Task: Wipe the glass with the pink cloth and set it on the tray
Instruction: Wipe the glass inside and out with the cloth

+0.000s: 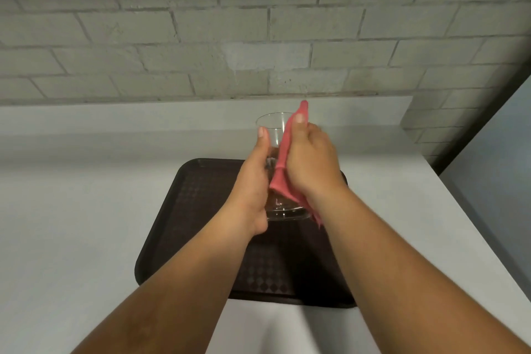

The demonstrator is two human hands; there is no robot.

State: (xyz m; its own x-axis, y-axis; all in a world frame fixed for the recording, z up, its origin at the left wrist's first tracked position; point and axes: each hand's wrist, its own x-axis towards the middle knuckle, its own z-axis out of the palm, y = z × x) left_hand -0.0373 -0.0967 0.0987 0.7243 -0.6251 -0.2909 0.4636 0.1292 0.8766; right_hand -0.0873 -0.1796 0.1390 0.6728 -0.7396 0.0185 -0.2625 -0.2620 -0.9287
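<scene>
A clear glass (274,129) is held in the air above the dark brown tray (178,210), tilted with its open rim pointing away from me and its base toward me. My left hand (253,184) grips the glass along its left side, thumb lying up the wall. My right hand (310,161) holds the pink cloth (283,161) and presses it against the right side of the glass. A tip of the cloth sticks up past my thumb and another end hangs below the base.
The tray lies on a white counter (86,195) that ends at a grey brick wall (258,23). The counter's right edge (471,218) drops off beside a grey surface at the right.
</scene>
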